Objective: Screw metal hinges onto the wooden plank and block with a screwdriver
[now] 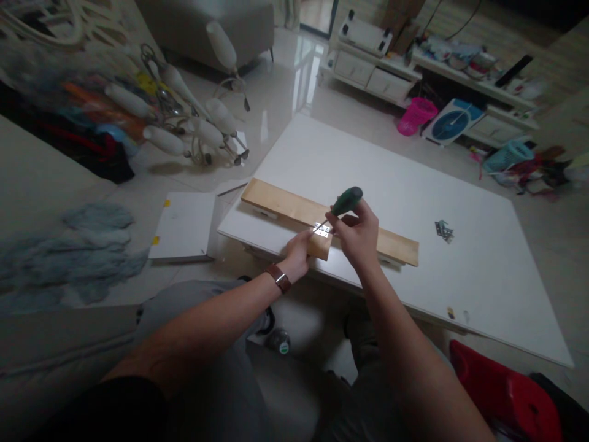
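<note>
A long wooden board (285,204) lies across the near part of a white tabletop (368,159), raised a little on small supports. Against its near edge sits a short wooden block (318,247), with a shiny metal hinge (322,229) spanning the two. My left hand (299,248) grips the block from the left, its fingers partly hidden. Above the hinge, my right hand (359,233) is closed around a screwdriver with a green and black handle (347,201). The screwdriver's thin shaft slants down left to the hinge; its contact with a screw is too small to make out.
A small pile of metal hinges (444,231) lies on the tabletop to the right. Small bits (451,313) rest near its front edge. A white panel (184,226) is on the floor at left, and a red stool (506,390) stands at lower right.
</note>
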`<state>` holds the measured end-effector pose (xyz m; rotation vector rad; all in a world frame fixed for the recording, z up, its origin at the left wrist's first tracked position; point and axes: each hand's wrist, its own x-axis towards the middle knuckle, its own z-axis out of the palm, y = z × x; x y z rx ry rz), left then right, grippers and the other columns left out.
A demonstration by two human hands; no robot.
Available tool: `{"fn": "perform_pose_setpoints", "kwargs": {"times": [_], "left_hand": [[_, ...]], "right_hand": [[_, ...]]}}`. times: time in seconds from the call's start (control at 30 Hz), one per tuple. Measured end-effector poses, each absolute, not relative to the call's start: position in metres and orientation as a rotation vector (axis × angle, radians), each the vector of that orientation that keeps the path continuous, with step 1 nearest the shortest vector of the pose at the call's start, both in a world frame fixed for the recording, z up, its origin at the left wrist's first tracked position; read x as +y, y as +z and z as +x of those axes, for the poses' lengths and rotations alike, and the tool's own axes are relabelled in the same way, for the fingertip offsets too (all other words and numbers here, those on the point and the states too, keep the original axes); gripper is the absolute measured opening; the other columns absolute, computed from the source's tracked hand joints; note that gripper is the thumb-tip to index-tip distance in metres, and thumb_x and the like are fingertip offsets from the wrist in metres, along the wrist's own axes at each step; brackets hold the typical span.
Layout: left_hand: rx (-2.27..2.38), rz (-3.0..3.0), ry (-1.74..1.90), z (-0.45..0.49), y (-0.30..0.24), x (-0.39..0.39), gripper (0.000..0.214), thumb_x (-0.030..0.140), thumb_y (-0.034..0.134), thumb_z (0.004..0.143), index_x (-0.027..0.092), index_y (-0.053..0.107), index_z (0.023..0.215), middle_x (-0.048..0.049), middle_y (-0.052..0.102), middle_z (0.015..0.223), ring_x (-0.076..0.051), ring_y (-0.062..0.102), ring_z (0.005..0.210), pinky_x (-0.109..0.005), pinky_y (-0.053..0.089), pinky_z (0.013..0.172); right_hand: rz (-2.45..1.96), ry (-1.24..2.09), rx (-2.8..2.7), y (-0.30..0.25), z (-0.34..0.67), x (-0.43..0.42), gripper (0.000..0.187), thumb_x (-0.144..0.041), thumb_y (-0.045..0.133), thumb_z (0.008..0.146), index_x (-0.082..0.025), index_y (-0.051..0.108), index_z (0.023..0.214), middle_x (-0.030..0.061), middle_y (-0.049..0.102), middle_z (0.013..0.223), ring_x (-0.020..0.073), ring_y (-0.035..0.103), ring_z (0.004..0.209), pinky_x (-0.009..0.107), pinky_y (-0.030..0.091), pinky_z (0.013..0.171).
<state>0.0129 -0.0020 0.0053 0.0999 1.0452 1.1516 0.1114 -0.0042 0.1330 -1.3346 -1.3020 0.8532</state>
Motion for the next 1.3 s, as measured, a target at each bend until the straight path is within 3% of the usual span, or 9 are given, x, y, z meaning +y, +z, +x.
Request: {"fn": "perform_pose_setpoints", "kwargs": {"times": [0.1,0.23,0.37,0.5,0.67,0.77,0.9,1.1,1.3], "left_hand": [[1.163,0.119,1.122,0.0125,0.0097,-0.0031,0.019,0.029,0.079,0.076,0.017,0.073,0.090,-0.0050,0.074,0.091,-0.020,0.065,0.082,-0.031,0.048,0.071],[1.153,0.107,1.129,0.0118,0.0115,-0.0033,0.018,0.027,0.080,0.074,0.018,0.075,0.089,-0.0054,0.076,0.095,-0.020,0.066,0.083,-0.030,0.048,0.071],[1.168,0.101,1.119,0.0127,0.0106,-0.0031,0.016,0.028,0.078,0.076,0.018,0.075,0.089,-0.0054,0.075,0.090,-0.021,0.066,0.082,-0.031,0.047,0.071],[1.182,0.098,1.134,0.0151,0.0088,-0.0031,0.017,0.029,0.078,0.075,0.019,0.073,0.088,-0.0055,0.074,0.087,-0.022,0.066,0.082,-0.032,0.048,0.072],[1.162,0.107,1.161,0.0155,0.0091,-0.0034,0.015,0.028,0.077,0.076,0.018,0.074,0.086,-0.0071,0.074,0.091,-0.021,0.065,0.082,-0.032,0.047,0.072],[1.157,0.113,1.147,0.0134,0.0109,-0.0033,0.015,0.028,0.079,0.074,0.018,0.075,0.085,-0.0071,0.075,0.092,-0.022,0.065,0.082,-0.033,0.047,0.072],[1.103,0.112,1.143,0.0103,0.0119,-0.0038,0.020,0.026,0.083,0.071,0.018,0.074,0.087,-0.0058,0.076,0.094,-0.022,0.066,0.086,-0.033,0.049,0.075],[1.077,0.110,1.186,0.0102,0.0074,-0.0051,0.020,0.024,0.085,0.076,0.017,0.074,0.091,-0.0060,0.074,0.093,-0.021,0.067,0.086,-0.032,0.050,0.078],[1.028,0.129,1.184,0.0107,0.0046,-0.0059,0.017,0.024,0.083,0.077,0.016,0.075,0.090,-0.0076,0.075,0.092,-0.021,0.067,0.082,-0.031,0.051,0.073]], "right_hand": [[-1.442,0.639,-1.374,0.1328,0.1136,-0.0057,0.028,-0.036,0.082,0.076,-0.024,0.067,0.096,0.0009,0.070,0.084,0.0165,0.062,0.067,0.035,0.054,0.062],[-1.444,0.583,-1.394,0.1336,0.1142,-0.0059,0.023,-0.035,0.082,0.077,-0.023,0.070,0.093,0.0034,0.074,0.091,0.0207,0.068,0.082,0.041,0.058,0.079],[-1.394,0.800,-1.286,0.1329,0.1120,-0.0033,0.027,-0.035,0.082,0.074,-0.022,0.072,0.095,0.0054,0.078,0.089,0.0218,0.072,0.078,0.041,0.060,0.073],[-1.352,0.880,-1.260,0.1315,0.1117,-0.0017,0.031,-0.029,0.076,0.071,-0.022,0.072,0.101,0.0067,0.081,0.100,0.0195,0.070,0.077,0.037,0.059,0.067],[-1.322,0.856,-1.357,0.1298,0.1143,-0.0032,0.023,-0.031,0.074,0.080,-0.024,0.072,0.102,0.0038,0.080,0.101,0.0148,0.064,0.064,0.035,0.056,0.059],[-1.405,0.670,-1.465,0.1298,0.1155,-0.0052,0.024,-0.032,0.079,0.078,-0.026,0.073,0.100,0.0007,0.076,0.088,0.0163,0.062,0.065,0.036,0.055,0.063],[-1.457,0.469,-1.512,0.1319,0.1146,-0.0066,0.022,-0.033,0.083,0.078,-0.025,0.072,0.094,0.0022,0.074,0.089,0.0201,0.066,0.078,0.041,0.057,0.079],[-1.372,0.773,-1.325,0.1298,0.1107,-0.0039,0.029,-0.038,0.082,0.076,-0.025,0.069,0.099,0.0035,0.077,0.093,0.0206,0.071,0.079,0.040,0.060,0.072],[-1.310,0.935,-1.332,0.1347,0.1103,-0.0057,0.025,-0.033,0.074,0.080,-0.026,0.064,0.101,0.0049,0.077,0.111,0.0144,0.067,0.066,0.032,0.057,0.058]]}}
